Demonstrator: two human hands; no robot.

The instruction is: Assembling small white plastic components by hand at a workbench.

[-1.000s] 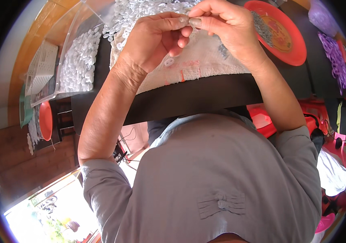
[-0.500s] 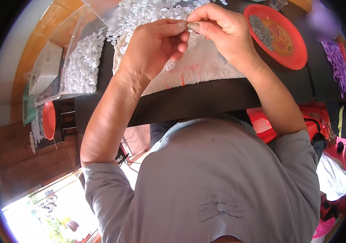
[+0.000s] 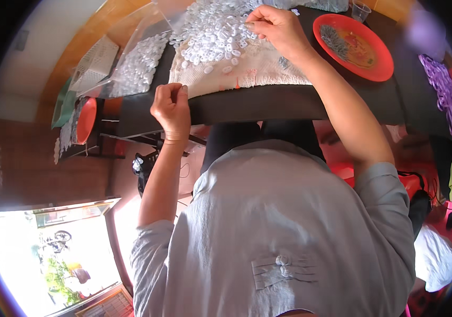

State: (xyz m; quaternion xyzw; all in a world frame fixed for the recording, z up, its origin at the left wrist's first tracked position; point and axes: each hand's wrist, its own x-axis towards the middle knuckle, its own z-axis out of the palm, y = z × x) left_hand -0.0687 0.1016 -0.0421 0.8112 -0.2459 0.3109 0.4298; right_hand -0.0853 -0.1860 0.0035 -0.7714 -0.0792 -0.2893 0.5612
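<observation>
My left hand (image 3: 172, 112) hovers at the table's front edge, left of the cloth, with its fingers curled and the thumb against them. Whatever it may hold is too small or hidden. Over the right part of a pile of small white oval pieces with holes (image 3: 212, 39) is my right hand (image 3: 278, 34), thumb and forefinger pinched together. I cannot make out anything between those fingertips. The pile lies on a cream towel-like cloth (image 3: 257, 74) with red marks, and a few loose ovals are scattered toward its near side.
To the right sits a red plate (image 3: 381, 68) with small grey pieces (image 3: 333, 42). A clear plastic cup (image 3: 360, 10) stands behind it. On the left, a clear tub (image 3: 115, 87) holds more white pieces, beside a white perforated basket (image 3: 95, 66). Purple strands (image 3: 440, 95) lie far right.
My hands, together over the cloth before, are now apart. The left has come down and left to the table edge; the right stays near the pile. The view has shifted slightly.
</observation>
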